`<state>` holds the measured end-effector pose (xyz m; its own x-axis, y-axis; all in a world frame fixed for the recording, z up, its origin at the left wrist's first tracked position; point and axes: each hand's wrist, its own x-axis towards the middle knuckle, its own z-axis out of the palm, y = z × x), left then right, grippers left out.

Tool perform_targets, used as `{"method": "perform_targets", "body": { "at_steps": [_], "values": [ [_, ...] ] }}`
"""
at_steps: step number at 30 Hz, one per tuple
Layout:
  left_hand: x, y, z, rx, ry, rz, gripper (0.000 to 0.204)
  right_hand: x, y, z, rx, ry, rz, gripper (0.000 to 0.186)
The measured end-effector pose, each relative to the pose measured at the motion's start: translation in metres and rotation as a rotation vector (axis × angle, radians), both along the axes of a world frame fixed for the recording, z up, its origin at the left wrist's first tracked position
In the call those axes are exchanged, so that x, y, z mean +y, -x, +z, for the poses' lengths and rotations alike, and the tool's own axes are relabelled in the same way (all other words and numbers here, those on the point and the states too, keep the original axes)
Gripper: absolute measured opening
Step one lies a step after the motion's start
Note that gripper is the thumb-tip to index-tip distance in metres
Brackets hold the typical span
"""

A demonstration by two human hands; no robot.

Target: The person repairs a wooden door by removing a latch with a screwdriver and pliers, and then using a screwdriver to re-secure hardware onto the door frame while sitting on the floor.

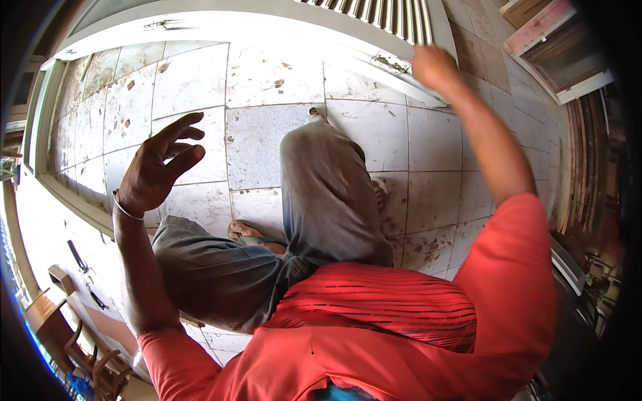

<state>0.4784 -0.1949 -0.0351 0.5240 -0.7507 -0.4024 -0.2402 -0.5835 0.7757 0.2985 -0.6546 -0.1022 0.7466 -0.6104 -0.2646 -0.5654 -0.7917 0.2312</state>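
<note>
My left hand (pixel 160 164) is raised over the tiled floor, fingers apart and slightly curved, holding nothing; a metal bangle circles its wrist. At the top right, my right hand (pixel 435 70) is closed at the lower corner of a white frame (pixel 424 93) with a slatted panel (pixel 374 19). A small metal fitting (pixel 391 62) lies on that frame just left of my fingers. What my fingers grip is hidden.
White tiles (pixel 267 80) with stains cover the floor round my bent legs (pixel 328 187). A pale rail (pixel 47 134) runs along the left. Wooden furniture (pixel 53 321) stands lower left. Framed panels (pixel 562 53) and stacked boards (pixel 578 167) are at the right.
</note>
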Motion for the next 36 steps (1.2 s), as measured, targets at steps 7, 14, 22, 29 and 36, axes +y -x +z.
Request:
{"method": "perform_targets", "body": {
  "at_steps": [7,14,22,29,36],
  "values": [
    [-0.006,0.005,-0.006,0.089,0.034,-0.032,0.062,0.049,0.065,-0.077,-0.109,0.174,-0.039,0.039],
    [-0.011,0.005,-0.009,0.106,0.073,-0.071,0.061,-0.038,0.036,-0.004,-0.272,-0.305,-0.145,0.025],
    [-0.013,0.013,-0.004,0.097,0.117,-0.079,0.059,-0.071,-0.047,0.010,0.142,-0.093,0.037,0.023],
    [0.013,0.003,-0.002,0.025,0.011,-0.057,0.058,-0.046,-0.018,0.003,-0.016,-0.028,0.130,0.019],
    [0.020,0.001,-0.010,0.138,0.028,0.045,0.059,0.035,-0.018,-0.028,-0.105,0.109,0.167,0.023]
  ]
}}
